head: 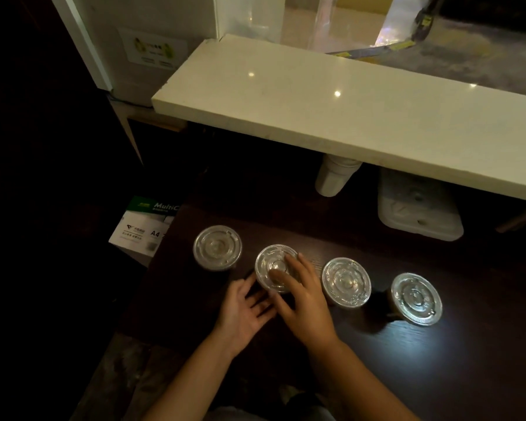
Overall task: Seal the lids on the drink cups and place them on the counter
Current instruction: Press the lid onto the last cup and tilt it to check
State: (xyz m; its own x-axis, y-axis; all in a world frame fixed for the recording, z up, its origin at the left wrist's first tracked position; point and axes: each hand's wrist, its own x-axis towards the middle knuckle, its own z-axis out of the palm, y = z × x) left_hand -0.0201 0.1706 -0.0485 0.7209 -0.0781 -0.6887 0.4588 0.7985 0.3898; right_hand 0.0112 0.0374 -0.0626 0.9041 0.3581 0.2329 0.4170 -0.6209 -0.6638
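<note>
Several drink cups with clear plastic lids stand in a row on the dark wooden table [362, 375]. The leftmost cup [217, 247] stands alone. On the lid of the second cup [271, 262] rests my right hand [304, 296], thumb and fingers pressed onto its top. Just left of and below that cup is my left hand [243, 311], fingers apart, thumb near the cup's side, holding nothing. To the right stand a third cup [346, 282] and a fourth cup [416, 298]. Behind them runs the raised pale stone counter [316, 110].
Under the counter sit a stack of white cups [334, 177] and a white foam box [419, 205]. A pack of A4 paper [146, 226] lies off the table's left edge. A white cabinet [140, 50] stands at the back left.
</note>
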